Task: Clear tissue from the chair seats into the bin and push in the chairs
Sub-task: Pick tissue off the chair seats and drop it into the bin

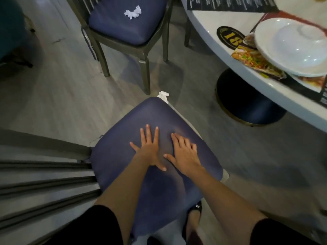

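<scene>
Head view shows the left hand (150, 149) and the right hand (184, 154) lying flat, side by side, on the near chair seat (141, 117), with fingers straight and spread and nothing held in either. At the far corner of this seat, toward the middle of the frame, sits a crumpled tissue (163, 95); I cannot tell if it rests on the cushion edge or already on the floor (62, 89). If the hands press or slide the seat forward now, this tissue could drop or be trapped under the chair, so I think it should be picked up first. A second tissue (132, 12) lies on the far chair (123, 29) at the upper middle and could easily be forgotten. At the right, the surface (203, 27) carries a plate (292, 46) close to its edge, above a dark pedestal base (247, 106); a hard push of the chair against either might shake the plate. No bin is in view.
</scene>
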The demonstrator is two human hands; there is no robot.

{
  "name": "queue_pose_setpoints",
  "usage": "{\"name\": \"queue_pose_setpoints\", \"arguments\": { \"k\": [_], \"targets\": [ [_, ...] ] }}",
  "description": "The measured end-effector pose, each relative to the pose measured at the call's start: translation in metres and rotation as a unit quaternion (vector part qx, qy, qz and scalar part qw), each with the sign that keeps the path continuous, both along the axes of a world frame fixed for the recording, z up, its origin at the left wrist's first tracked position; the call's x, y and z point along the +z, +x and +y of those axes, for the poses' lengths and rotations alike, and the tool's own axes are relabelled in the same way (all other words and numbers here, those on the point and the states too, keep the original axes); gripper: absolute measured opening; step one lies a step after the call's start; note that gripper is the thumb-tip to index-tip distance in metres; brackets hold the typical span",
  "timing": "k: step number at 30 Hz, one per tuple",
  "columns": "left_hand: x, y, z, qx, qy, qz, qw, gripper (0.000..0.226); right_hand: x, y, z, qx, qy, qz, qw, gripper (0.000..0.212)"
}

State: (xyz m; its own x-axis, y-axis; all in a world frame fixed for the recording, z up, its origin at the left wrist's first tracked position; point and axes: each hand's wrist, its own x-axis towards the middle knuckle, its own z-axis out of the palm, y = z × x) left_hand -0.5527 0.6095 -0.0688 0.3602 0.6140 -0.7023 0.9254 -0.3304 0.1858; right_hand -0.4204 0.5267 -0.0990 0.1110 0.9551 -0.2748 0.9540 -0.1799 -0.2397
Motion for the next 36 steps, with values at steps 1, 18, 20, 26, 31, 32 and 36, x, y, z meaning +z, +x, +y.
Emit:
{"name": "queue_pose_setpoints", "arguments": {
  "k": [1, 18, 20, 26, 31, 32, 36],
  "targets": [
    [-0.002, 0.002, -0.001, 0.001, -0.004, 0.021, 1.000, 0.151, 0.002, 0.004, 0.003, 0.005, -0.007, 0.000, 1.000, 0.082],
    [-0.014, 0.023, -0.001, 0.058, -0.026, 0.123, 0.990, 0.159, -0.019, 0.070, 0.229, 0.105, 0.037, 0.139, 0.984, 0.072],
    [-0.015, 0.024, -0.002, 0.062, -0.021, 0.126, 0.990, 0.160, -0.036, 0.076, 0.237, 0.155, -0.010, 0.141, 0.978, 0.071],
    [-0.011, 0.026, -0.002, 0.066, -0.012, 0.125, 0.990, 0.162, -0.032, 0.080, 0.230, 0.179, 0.070, 0.132, 0.972, 0.038],
    [-0.013, 0.025, -0.002, 0.059, -0.008, 0.127, 0.990, 0.162, -0.033, 0.073, 0.212, 0.115, 0.075, 0.086, 0.987, 0.021],
    [-0.013, 0.025, -0.002, 0.056, -0.008, 0.122, 0.991, 0.161, -0.036, 0.074, 0.209, 0.073, 0.062, 0.106, 0.990, 0.021],
    [-0.005, 0.013, -0.003, 0.044, 0.007, 0.057, 0.997, 0.156, -0.031, 0.081, 0.196, -0.234, 0.033, 0.317, 0.919, 0.021]
  ]
}}
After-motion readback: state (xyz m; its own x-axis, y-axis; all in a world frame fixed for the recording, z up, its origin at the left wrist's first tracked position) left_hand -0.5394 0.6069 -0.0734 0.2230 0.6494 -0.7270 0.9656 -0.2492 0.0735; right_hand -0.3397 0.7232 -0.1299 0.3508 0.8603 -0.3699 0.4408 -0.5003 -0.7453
